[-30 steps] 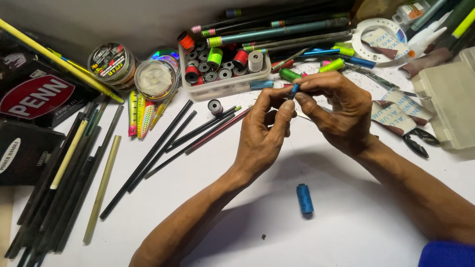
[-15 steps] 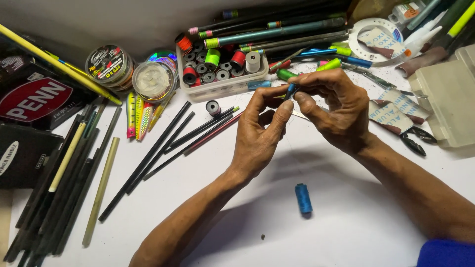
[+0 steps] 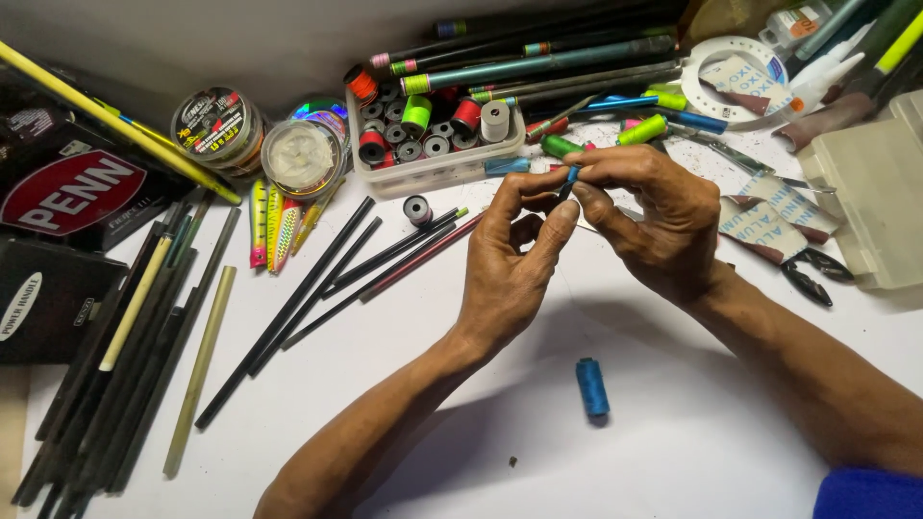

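Both hands meet above the desk (image 3: 673,432): right hand (image 3: 663,226) and left hand (image 3: 510,259) pinch one small blue piece (image 3: 571,177), fingers closed, its axis roughly upright.

we look down on a white desk (image 3: 673,432), lit brightly from above so that soft shadows fall across it. a dim grey wall (image 3: 221,43) rises along its far edge, and the left side lies in deeper shade.
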